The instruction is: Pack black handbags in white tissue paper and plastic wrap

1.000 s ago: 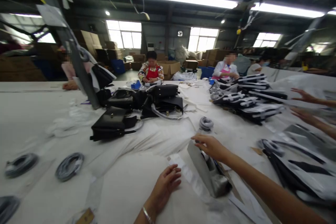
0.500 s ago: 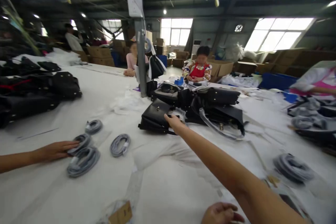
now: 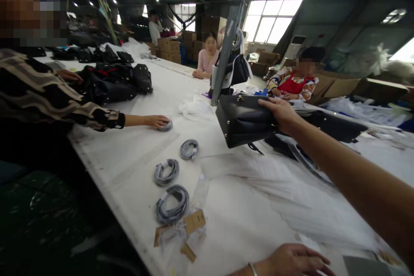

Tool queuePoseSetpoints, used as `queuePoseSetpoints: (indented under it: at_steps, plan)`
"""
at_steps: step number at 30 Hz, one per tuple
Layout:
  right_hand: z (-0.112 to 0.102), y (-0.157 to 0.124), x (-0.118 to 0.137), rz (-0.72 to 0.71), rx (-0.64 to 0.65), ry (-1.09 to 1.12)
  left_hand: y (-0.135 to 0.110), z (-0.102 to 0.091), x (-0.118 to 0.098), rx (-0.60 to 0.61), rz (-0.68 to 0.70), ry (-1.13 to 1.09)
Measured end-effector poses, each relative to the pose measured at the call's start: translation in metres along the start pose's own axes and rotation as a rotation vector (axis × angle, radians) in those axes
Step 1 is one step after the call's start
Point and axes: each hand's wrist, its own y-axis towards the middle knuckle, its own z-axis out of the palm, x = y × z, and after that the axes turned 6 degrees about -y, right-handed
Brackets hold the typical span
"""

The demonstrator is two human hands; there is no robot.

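My right hand (image 3: 280, 113) is closed on a black handbag (image 3: 241, 120) and holds it up above the white table (image 3: 129, 155), arm stretched out from the lower right. My left hand (image 3: 296, 261) rests flat near the bottom edge, fingers spread, wearing a bracelet, holding nothing. More black bags (image 3: 326, 127) lie behind the lifted one.
A co-worker's hand (image 3: 157, 120) presses a grey coiled strap at left. Three more coiled straps (image 3: 171, 200) lie along the table edge, with brown tags (image 3: 194, 222). A grey pole (image 3: 226, 47) stands mid-table. Black bags (image 3: 110, 82) pile at far left. Seated people work beyond.
My right hand has taken hold of the black handbag and lifted it off the table. The view has swung left, bringing a co-worker at the left edge into sight.
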Motion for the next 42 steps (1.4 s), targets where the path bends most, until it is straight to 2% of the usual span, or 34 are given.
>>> queuePoseSetpoints:
  at_steps: [3, 6, 7, 9, 12, 14, 17, 19, 21, 23, 25, 27, 30, 32, 36, 39, 42]
  plan:
    - [-0.037, -0.056, 0.044, -0.045, 0.125, 0.040, -0.014, 0.003, -0.013, -0.091, 0.081, -0.256]
    - [-0.067, -0.123, 0.061, -0.009, 0.205, -0.045, -0.056, 0.006, -0.042, -0.135, 0.284, -0.529]
    - [-0.074, -0.145, 0.060, 0.023, 0.252, -0.087, -0.074, 0.006, -0.052, -0.192, 0.353, -0.538]
    - [-0.084, -0.187, 0.049, 0.082, 0.396, -0.195, -0.113, 0.004, -0.067, -0.405, 0.483, -0.397]
    - [-0.092, -0.240, 0.021, 0.071, 0.576, -0.360, -0.162, -0.006, -0.068, -0.519, 0.505, -0.329]
    - [-0.095, -0.266, -0.002, 0.015, 0.567, -0.444, -0.185, -0.013, -0.058, -0.567, 0.484, -0.309]
    - [-0.095, -0.295, -0.035, -0.012, 0.465, -0.521, -0.211, -0.019, -0.045, -0.618, 0.446, -0.249]
    - [-0.091, -0.312, -0.052, -0.013, 0.362, -0.531, -0.229, -0.020, -0.046, -0.628, 0.438, -0.146]
    - [-0.084, -0.330, -0.066, -0.057, 0.257, -0.527, -0.245, -0.019, -0.053, -0.626, 0.482, 0.048]
    - [-0.076, -0.352, -0.074, -0.145, 0.207, -0.522, -0.258, -0.012, -0.061, -0.657, 0.581, 0.329]
    - [-0.070, -0.378, -0.080, -0.218, 0.247, -0.552, -0.264, -0.002, -0.063, -0.687, 0.644, 0.692]
    - [-0.068, -0.404, -0.085, -0.227, 0.331, -0.639, -0.262, 0.012, -0.058, -0.634, 0.624, 1.094]
    - [-0.070, -0.434, -0.101, -0.218, 0.417, -0.826, -0.243, 0.027, -0.042, -0.419, 0.551, 1.603]
    - [-0.069, -0.444, -0.115, -0.227, 0.390, -0.941, -0.225, 0.031, -0.035, -0.297, 0.531, 1.845]
    - [-0.058, -0.452, -0.132, -0.194, 0.303, -1.069, -0.202, 0.025, -0.039, -0.204, 0.512, 2.098]
    - [-0.047, -0.460, -0.126, -0.184, 0.294, -1.066, -0.205, 0.020, -0.050, -0.121, 0.469, 2.237]
    - [-0.044, -0.463, -0.114, -0.254, 0.315, -1.051, -0.212, 0.024, -0.056, -0.049, 0.447, 2.395]
